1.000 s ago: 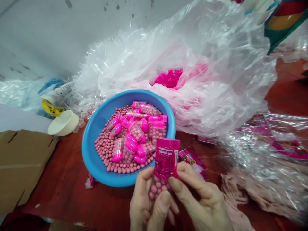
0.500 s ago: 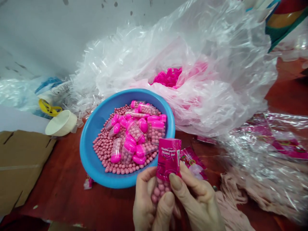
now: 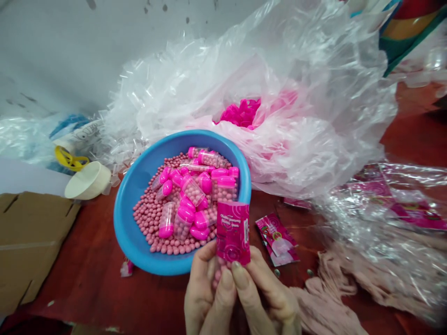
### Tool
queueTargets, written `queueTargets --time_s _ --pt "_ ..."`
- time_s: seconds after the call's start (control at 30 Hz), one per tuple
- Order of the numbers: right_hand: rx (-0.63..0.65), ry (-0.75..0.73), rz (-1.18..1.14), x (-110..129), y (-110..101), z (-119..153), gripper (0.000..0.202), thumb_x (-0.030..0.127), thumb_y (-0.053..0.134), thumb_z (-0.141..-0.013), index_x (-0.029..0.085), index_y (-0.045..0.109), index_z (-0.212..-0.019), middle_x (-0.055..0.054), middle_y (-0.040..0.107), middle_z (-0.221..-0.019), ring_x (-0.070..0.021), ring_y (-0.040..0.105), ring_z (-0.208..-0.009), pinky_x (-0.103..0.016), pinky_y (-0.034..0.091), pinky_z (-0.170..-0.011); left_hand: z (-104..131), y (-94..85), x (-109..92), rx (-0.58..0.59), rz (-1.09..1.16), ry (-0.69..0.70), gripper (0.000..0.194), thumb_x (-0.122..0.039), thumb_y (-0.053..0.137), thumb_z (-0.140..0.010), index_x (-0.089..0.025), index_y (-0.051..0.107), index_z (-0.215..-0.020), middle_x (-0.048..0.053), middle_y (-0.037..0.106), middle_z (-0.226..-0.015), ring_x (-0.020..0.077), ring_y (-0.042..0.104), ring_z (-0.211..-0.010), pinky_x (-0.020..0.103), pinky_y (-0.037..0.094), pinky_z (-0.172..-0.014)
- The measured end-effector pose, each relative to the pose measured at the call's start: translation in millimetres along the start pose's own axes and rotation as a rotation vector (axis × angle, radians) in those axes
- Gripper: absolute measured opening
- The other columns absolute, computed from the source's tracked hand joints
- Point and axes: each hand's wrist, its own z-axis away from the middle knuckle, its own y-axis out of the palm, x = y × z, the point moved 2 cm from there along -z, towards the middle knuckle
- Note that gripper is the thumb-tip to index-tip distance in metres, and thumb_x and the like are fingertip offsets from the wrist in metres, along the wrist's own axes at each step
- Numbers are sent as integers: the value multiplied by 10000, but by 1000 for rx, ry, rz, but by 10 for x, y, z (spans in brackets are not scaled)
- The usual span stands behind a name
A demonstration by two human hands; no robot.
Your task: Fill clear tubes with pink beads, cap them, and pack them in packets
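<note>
Low in the view, my left hand [image 3: 202,293] is closed around a clear tube of pink balls [image 3: 218,271], mostly hidden behind my fingers. A magenta printed sleeve [image 3: 233,235] covers the tube's upper part and stands upright. My right hand [image 3: 270,295] pinches the sleeve's lower edge, its thumb beside my left thumb. Just behind them sits a blue basin [image 3: 123,242] holding loose pink gumballs [image 3: 148,228] and several filled tubes [image 3: 192,190] with bright pink caps. A flat printed sleeve [image 3: 275,237] lies on the table right of my hands.
Large clear plastic bags [image 3: 296,153] spread behind the basin, with pink caps [image 3: 240,113] showing in one. At left are a white scoop [image 3: 89,180], a yellow tape ring [image 3: 71,158] and cardboard [image 3: 31,246]. Bagged sleeves [image 3: 415,209] and a pale pink cloth [image 3: 335,298] lie at right.
Both hands have moved slightly left with the tube and its sleeve. My right thumb has slid down from the sleeve's face to its lower edge. The flat sleeve on the table is more exposed.
</note>
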Motion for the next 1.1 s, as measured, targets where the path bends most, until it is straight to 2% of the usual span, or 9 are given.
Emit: queueTargets --time_s 0.13,0.23,0.33,0.5,0.6,0.73,0.9,1.0,1.1 --pt "62 49 -23 38 -67 -109 224 456 646 -808 301 773 -907 -38 730 -904 -192 667 -827 -248 542 -731 -75 22 -64 94 103 -149 301 -216 830 -652 -241 728 -934 -19 678 -689 37 568 -509 94 409 -475" --pt "6 260 -192 31 -120 -203 428 637 681 -675 286 764 -905 -22 739 -807 -181 681 -749 -228 551 -670 -100 -3 -84 139 73 -187 262 -224 828 -650 -199 730 -892 -23 640 -579 33 511 -408 99 383 -394" --pt "11 411 -360 -3 -136 -268 369 566 753 -643 251 764 -834 10 708 -637 -131 653 -595 -182 537 -572 -96 -25 -48 136 -10 -173 260 -251 822 -655 -186 716 -882 11 689 -627 41 515 -363 118 366 -363" --pt "-46 431 -495 40 -101 -242 185 372 779 -697 204 713 -661 46 610 -457 -72 524 -340 -147 441 -347 -92 -3 22 104 -150 -29 335 -366 833 -621 -184 729 -882 19 678 -559 41 516 -358 97 328 -361" --pt "-175 451 -553 83 -53 -168 206 365 809 -651 206 688 -601 72 534 -380 -55 454 -275 -143 382 -285 -105 9 63 15 -195 12 347 -397 858 -562 -172 745 -801 -19 599 -425 31 476 -316 94 311 -358" --pt "-284 520 -652 -19 0 -93 262 433 824 -605 212 686 -590 66 566 -382 -66 451 -249 -161 381 -245 -104 35 132 -37 -132 37 308 -420 850 -558 -181 741 -718 -46 538 -376 26 429 -301 99 279 -342" --pt "-280 579 -780 -112 66 -45 265 458 817 -618 226 699 -663 77 555 -388 -39 417 -254 -138 364 -280 -104 7 166 -58 -120 46 280 -421 826 -600 -187 707 -696 -45 555 -400 42 440 -329 114 296 -356" --pt "-186 535 -810 -36 97 -67 459 559 833 -508 232 719 -809 58 612 -503 -42 448 -329 -145 387 -329 -106 -43 132 -33 -232 100 269 -416 783 -669 -171 705 -747 -39 558 -417 54 437 -345 135 314 -368" --pt "-125 516 -668 3 64 -134 437 423 890 -492 217 708 -832 58 618 -544 -28 472 -393 -105 383 -369 -95 -78 109 45 -288 78 255 -357 749 -729 -162 707 -889 -19 605 -500 79 469 -389 168 362 -401"
